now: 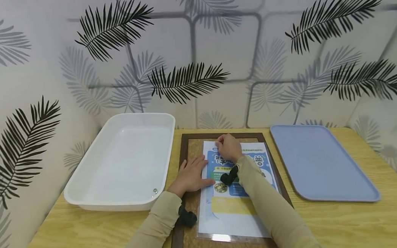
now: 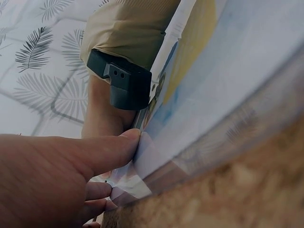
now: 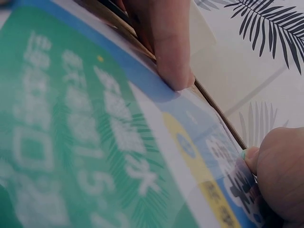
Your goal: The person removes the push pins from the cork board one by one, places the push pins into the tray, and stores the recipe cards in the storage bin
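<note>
A laminated poster with blue, green and yellow print lies on a brown-framed cork board. My left hand rests along the poster's left edge, fingers extended, its thumb on the plastic margin. At the top of the poster, my right hand has curled fingers and pinches a tiny greenish piece against the sheet, apparently a thumbtack. Most of that piece is hidden by the fingertips.
To the left stands a white tray with a few tiny shiny pieces in its near right corner. A blue-grey tray lies right of the board. A patterned wall rises behind the wooden table.
</note>
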